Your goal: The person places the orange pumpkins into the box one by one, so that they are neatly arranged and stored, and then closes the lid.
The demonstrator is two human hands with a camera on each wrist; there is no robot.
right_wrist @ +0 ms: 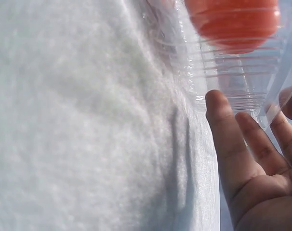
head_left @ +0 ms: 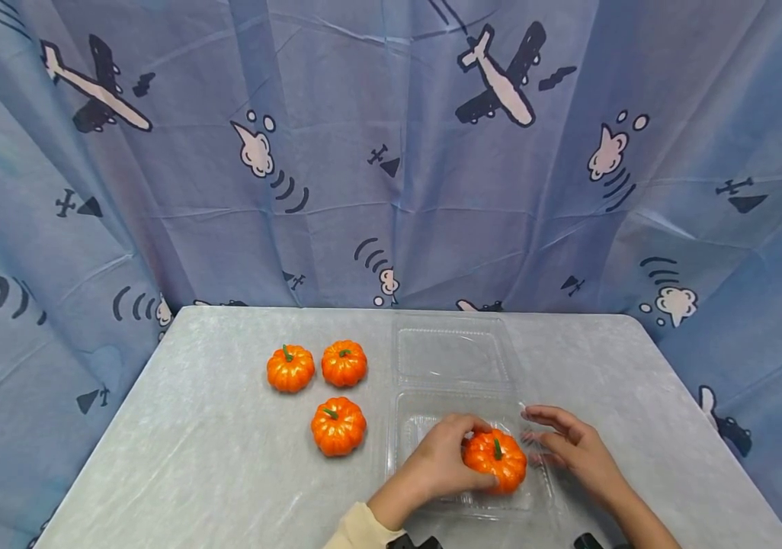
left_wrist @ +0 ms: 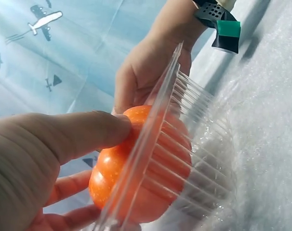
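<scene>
My left hand (head_left: 440,459) grips a small orange pumpkin (head_left: 501,463) with a green stem, thumb on one side and fingers on the other. The pumpkin is inside the near half of a clear plastic clamshell box (head_left: 425,400), low between its walls. Through the ribbed wall, part of the pumpkin (left_wrist: 170,159) shows in the left wrist view. At the box's right side is my right hand (head_left: 579,451), its fingers extended and fingertips right at the clear wall. In the right wrist view, these fingers (right_wrist: 228,130) lie along the box's lower edge.
The clear lid (head_left: 453,354) lies folded back flat behind the box. Left of it, three more orange pumpkins, one at the back left (head_left: 290,369), one at the back (head_left: 344,364) and one nearer (head_left: 338,427), sit on the pale table (head_left: 192,442). A blue patterned curtain (head_left: 336,152) hangs behind.
</scene>
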